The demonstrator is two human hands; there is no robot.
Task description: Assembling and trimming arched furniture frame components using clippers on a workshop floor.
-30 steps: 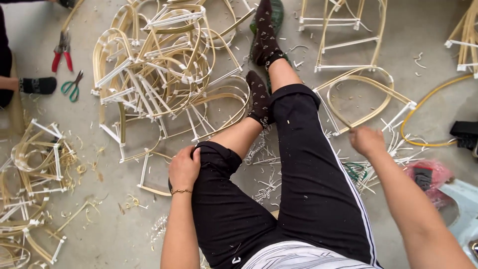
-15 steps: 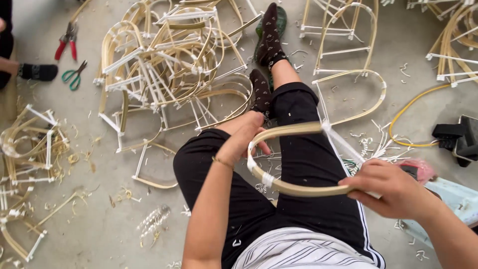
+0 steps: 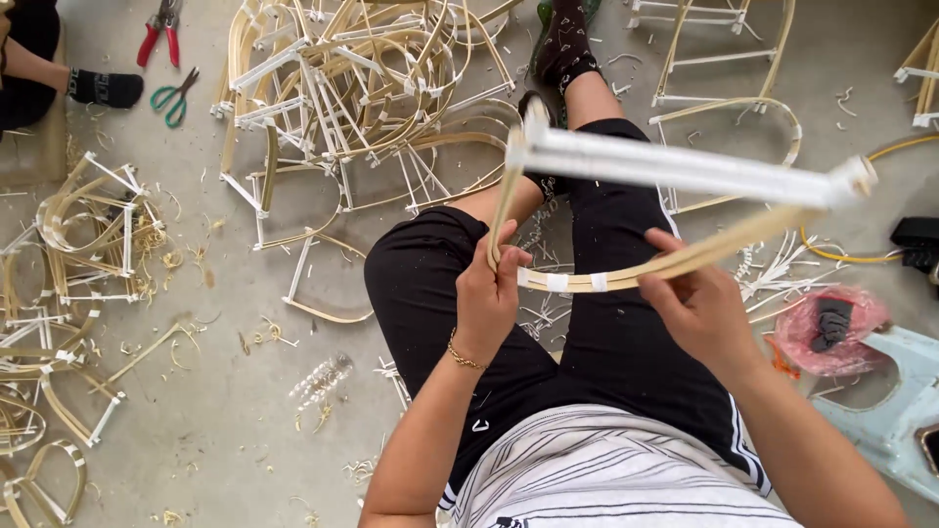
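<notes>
Both hands pinch a bent cane frame (image 3: 626, 244) above the lap, left hand (image 3: 486, 298) gripping its curve, right hand (image 3: 699, 303) its lower strip.

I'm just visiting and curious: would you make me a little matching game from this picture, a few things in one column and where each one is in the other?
Things:
1. bamboo frame
2. green scissors
3. red pliers
4. pink bag

Places:
A. on the floor at the top left edge
B. on the floor, just below the red tool
C. held in both hands above the lap
D. on the floor at the right, beside a pale blue stool

Pairs: 1-C, 2-B, 3-A, 4-D
</notes>
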